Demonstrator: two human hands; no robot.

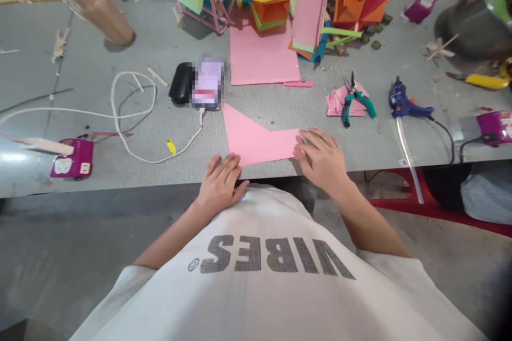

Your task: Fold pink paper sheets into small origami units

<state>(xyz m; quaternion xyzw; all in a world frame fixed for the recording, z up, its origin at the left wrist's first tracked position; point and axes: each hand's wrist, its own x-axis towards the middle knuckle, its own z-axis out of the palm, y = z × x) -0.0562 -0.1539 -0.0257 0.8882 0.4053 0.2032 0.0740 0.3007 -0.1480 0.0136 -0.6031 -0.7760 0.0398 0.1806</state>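
A pink paper piece (pixel 256 141), apparently folded, is lying flat near the close edge of the grey surface (pixel 268 106), its pointed corner facing away from the person. The left hand (pixel 221 180) is resting palm down, fingers loosely extended, its fingertips touching the near left corner and grasping nothing. The right hand (pixel 323 157) is half open, its bent fingers touching the right end; whether they are pinching it, I cannot tell. For a clean crease, one hand should probably be anchoring the layers while the other is smoothing outward with even, light pressure, edges aligned. Beyond, a pink sheet (pixel 264 61) is lying flat, with a phone (pixel 208 82) to its left. Farther right, pliers (pixel 352 102) are lying on pink scraps (pixel 334 102), near a blue glue gun (pixel 408 105).
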